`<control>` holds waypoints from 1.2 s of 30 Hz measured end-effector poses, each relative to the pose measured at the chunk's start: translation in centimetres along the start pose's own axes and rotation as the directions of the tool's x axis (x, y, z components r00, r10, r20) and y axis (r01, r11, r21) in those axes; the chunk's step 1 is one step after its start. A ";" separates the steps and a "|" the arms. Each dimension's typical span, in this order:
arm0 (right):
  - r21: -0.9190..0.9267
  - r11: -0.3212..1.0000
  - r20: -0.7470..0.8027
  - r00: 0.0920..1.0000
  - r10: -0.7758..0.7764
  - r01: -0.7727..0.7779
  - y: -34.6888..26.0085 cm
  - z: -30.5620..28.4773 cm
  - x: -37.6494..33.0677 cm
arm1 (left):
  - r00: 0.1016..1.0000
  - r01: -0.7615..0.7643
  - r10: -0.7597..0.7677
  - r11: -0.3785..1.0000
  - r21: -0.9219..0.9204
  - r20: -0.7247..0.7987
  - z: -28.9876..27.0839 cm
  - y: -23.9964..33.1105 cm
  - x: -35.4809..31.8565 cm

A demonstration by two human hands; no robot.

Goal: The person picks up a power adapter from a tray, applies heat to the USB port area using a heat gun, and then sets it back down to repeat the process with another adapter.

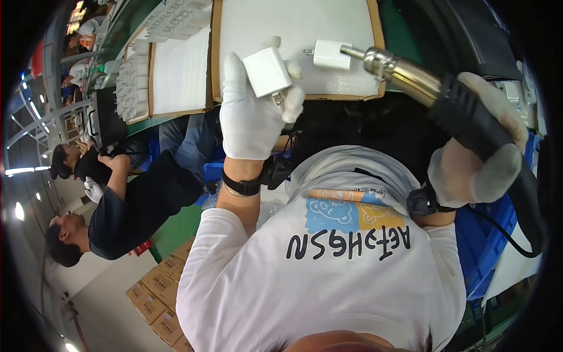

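Nearest the camera, the person's white T-shirt point(328, 276) fills the lower frame, forearms rising from it. At about two o'clock the right hand point(478, 158), gloved, is clenched around the black handle of a heat gun point(446, 100); its long axis runs from lower right up to the metal nozzle at upper left. At eleven o'clock the gloved left hand point(255, 111) grasps a white charger block point(268, 71) by its sides, prongs pointing down-right. The nozzle mouth lies to the right of that block, apart from it, and just beside a second white charger point(331, 54) lying on the foam-lined cardboard tray point(293, 35). Farther off, at ten o'clock, another tray point(176, 76) holds rows of chargers, and seated co-workers point(111, 199) work at nine.
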State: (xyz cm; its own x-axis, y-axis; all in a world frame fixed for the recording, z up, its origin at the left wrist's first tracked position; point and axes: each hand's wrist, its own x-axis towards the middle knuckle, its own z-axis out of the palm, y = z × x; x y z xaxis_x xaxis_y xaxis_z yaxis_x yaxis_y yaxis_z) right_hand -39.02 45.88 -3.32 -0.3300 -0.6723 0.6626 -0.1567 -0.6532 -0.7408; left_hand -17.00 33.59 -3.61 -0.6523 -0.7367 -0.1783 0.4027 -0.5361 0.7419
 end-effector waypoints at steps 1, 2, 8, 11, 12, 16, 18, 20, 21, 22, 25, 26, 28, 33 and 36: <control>-0.016 1.000 -0.019 1.000 0.007 -0.007 -0.1 -0.2 0.0 | 0.998 0.059 -0.059 0.996 -0.073 -0.001 0.3 0.0 0.0; -0.034 0.999 -0.040 0.999 0.014 -0.015 -0.2 -0.3 -0.1 | 0.993 0.119 -0.119 0.982 -0.145 0.004 0.6 0.0 0.1; -0.004 0.999 -0.029 0.999 -0.040 0.040 -1.0 0.4 -0.4 | 0.979 0.138 -0.161 0.975 -0.173 -0.124 3.0 -1.1 -0.7; -0.010 0.997 0.009 0.997 -0.076 0.076 -1.4 0.4 -0.3 | 0.940 0.128 -0.203 0.954 -0.270 -0.274 4.0 -1.3 -0.7; -0.044 0.996 0.019 0.997 -0.071 0.072 -1.4 0.3 -0.2 | 0.970 0.122 -0.160 0.971 -0.204 -0.181 3.3 -1.4 -0.8; 0.018 0.996 0.088 0.992 -0.088 0.087 -1.5 -0.2 -0.3 | 0.996 -0.006 0.028 0.971 0.239 -0.089 3.4 -1.6 -0.9; 0.069 0.993 0.120 0.987 -0.104 0.097 -1.6 -0.3 -0.2 | 0.928 -0.082 0.332 0.624 0.777 -0.168 4.3 -1.7 -1.0; -0.025 1.000 -0.004 1.000 0.002 -0.002 -2.2 -0.6 -0.1 | 0.897 -0.157 0.436 0.463 0.872 -0.069 3.5 -1.9 -1.0; -0.067 0.996 -0.069 0.996 0.051 -0.056 -2.5 -0.7 -0.1 | 0.856 -0.216 0.514 0.281 0.935 0.044 3.0 -2.0 -0.9; -0.067 0.996 -0.065 0.997 0.049 -0.053 -2.6 -0.8 -0.1 | 0.806 -0.260 0.568 0.087 0.962 0.167 2.6 -2.1 -0.8; -0.063 0.994 -0.091 0.992 0.082 -0.088 -2.7 -0.7 -0.4 | 0.773 -0.287 0.604 0.064 0.956 0.192 2.1 -2.4 -0.6; -0.061 0.994 -0.088 0.993 0.081 -0.087 -2.7 -0.5 -0.5 | 0.758 -0.301 0.619 0.052 0.952 0.206 2.1 -2.5 -0.5; -0.091 0.994 -0.071 0.996 0.057 -0.064 -2.5 -0.1 -0.5 | 0.780 -0.288 0.600 0.097 0.953 0.175 2.2 -2.4 -0.5; 0.019 0.997 0.104 0.991 -0.080 0.078 -1.0 1.2 -0.2 | 0.843 -0.214 0.532 0.191 0.958 0.082 2.2 -2.3 -0.8; -0.118 0.988 0.129 0.988 -0.086 0.101 -1.7 1.0 0.5 | 0.858 -0.182 0.511 0.209 0.961 0.051 2.3 -1.8 -1.1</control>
State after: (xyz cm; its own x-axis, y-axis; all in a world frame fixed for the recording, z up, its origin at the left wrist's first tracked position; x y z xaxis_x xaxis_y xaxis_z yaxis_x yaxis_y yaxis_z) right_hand -37.97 46.27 -1.63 -0.1930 -0.6529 0.7325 -0.2979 -0.6723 -0.6777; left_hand -18.53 36.34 -3.26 -0.3870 -0.8849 0.2594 -0.4141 0.4181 0.8085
